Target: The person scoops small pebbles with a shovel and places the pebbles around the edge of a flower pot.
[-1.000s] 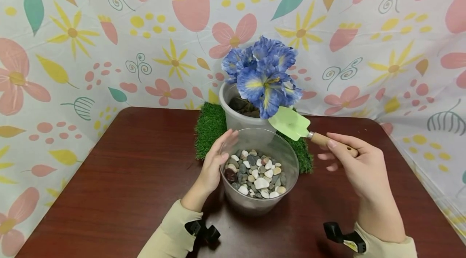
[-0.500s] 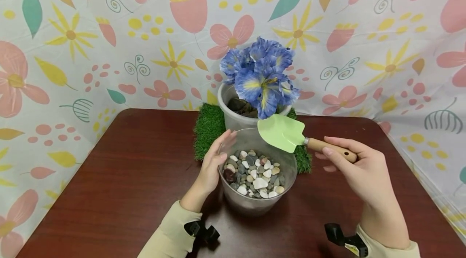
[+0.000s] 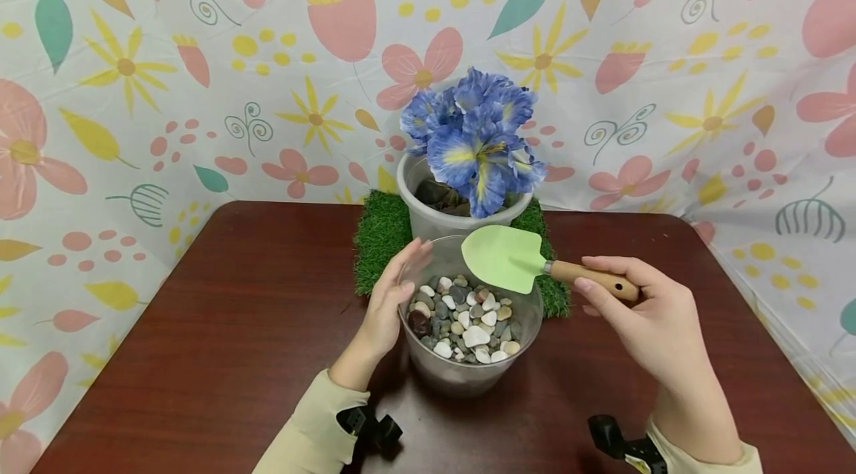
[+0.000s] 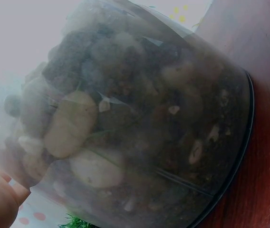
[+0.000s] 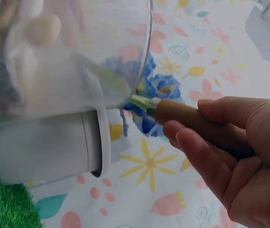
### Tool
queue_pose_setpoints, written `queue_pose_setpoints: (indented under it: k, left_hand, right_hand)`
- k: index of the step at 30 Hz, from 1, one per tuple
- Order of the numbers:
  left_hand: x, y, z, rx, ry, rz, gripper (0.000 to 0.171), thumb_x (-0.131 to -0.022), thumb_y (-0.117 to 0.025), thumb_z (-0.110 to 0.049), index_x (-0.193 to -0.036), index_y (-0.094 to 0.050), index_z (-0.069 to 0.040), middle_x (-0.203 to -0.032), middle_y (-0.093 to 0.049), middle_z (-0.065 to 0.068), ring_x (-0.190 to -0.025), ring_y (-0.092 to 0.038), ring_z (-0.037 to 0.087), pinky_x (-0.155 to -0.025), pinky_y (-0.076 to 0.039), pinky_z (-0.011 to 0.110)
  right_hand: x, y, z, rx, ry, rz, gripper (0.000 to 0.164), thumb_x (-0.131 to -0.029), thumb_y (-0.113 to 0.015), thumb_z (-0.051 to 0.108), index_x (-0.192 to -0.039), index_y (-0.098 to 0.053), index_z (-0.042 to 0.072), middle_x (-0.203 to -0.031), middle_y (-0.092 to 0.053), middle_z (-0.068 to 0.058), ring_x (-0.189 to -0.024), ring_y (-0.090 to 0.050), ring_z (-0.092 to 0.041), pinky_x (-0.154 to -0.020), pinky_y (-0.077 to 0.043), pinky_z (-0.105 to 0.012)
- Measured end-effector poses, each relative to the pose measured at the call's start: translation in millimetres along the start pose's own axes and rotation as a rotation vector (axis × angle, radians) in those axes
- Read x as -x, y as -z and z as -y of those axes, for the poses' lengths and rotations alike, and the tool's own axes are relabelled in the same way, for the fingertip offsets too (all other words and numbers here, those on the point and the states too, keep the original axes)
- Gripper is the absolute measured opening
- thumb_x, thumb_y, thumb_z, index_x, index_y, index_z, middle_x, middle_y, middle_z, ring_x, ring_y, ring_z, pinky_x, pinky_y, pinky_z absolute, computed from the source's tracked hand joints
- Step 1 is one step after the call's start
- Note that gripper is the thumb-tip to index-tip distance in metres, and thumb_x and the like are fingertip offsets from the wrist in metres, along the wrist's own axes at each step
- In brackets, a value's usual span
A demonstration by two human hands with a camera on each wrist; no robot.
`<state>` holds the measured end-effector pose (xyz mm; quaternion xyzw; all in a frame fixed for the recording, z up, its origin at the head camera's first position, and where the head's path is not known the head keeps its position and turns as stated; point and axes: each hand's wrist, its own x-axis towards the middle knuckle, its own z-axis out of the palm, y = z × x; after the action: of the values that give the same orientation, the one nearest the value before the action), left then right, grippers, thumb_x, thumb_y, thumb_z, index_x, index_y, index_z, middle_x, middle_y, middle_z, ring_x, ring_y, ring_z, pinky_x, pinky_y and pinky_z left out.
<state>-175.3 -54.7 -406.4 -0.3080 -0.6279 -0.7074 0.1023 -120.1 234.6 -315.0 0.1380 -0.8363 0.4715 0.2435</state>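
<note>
A clear plastic tub (image 3: 468, 379), full of grey, white and tan pebbles (image 3: 476, 336), stands on the table. My left hand (image 3: 384, 310) rests against its left side near the rim, fingers extended. In the left wrist view, stones and dark matter show through the tub wall (image 4: 125, 118). My right hand (image 3: 658, 318) grips the wooden handle of a small garden trowel (image 3: 504, 257) between thumb and fingers. The trowel's pale green blade is over the tub's back right rim. From the right wrist, the wooden handle (image 5: 197, 121) lies along the thumb, and the blade shows through the clear wall.
Behind the tub, a light grey pot (image 3: 435, 220) holds blue flowers (image 3: 481, 140) and stands on a patch of artificial grass (image 3: 381, 244). The dark wooden table (image 3: 267, 325) ends at a patterned cloth backdrop (image 3: 281, 36).
The trowel has moved left and down, from beside the flowers to over the tub's back rim, with the right hand carrying it. My left hand has stayed against the tub.
</note>
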Motion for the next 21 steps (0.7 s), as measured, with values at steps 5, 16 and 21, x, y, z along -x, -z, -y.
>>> queue_pose_setpoints:
  k: [5,16,21]
  left_hand:
    - [0.0,-0.1,0.1,-0.008,0.002,0.0,0.059,-0.089,-0.032,-0.013,-0.144,-0.024,0.01,-0.142,-0.036,0.034,-0.13,-0.038,0.047,-0.106,-0.03,0.061]
    - [-0.3,0.2,-1.0,-0.004,0.01,0.001,0.059,-0.09,-0.031,-0.011,-0.144,-0.023,0.01,-0.143,-0.035,0.033,-0.131,-0.038,0.045,-0.106,-0.03,0.061]
    - [-0.5,0.3,-1.1,0.001,0.018,0.002,0.059,-0.089,-0.03,-0.008,-0.144,-0.023,0.009,-0.143,-0.035,0.033,-0.131,-0.037,0.046,-0.107,-0.029,0.061]
  right_hand:
    - [4.4,-7.6,5.4,0.123,0.077,-0.059,0.034,-0.071,-0.076,-0.004,-0.102,-0.072,0.008,-0.071,-0.068,0.014,-0.056,-0.056,0.009,-0.047,-0.039,-0.01]
    - [15.0,-19.8,21.1,0.339,0.325,-0.068,0.037,-0.066,-0.077,-0.001,-0.101,-0.071,0.009,-0.086,-0.073,-0.003,-0.07,-0.054,0.01,-0.059,-0.041,-0.01]
    - [18.4,-24.5,27.7,0.391,0.417,-0.057,0.026,-0.092,-0.057,0.03,-0.104,-0.07,0.011,-0.099,-0.072,0.003,-0.077,-0.064,0.002,-0.066,-0.047,-0.009]
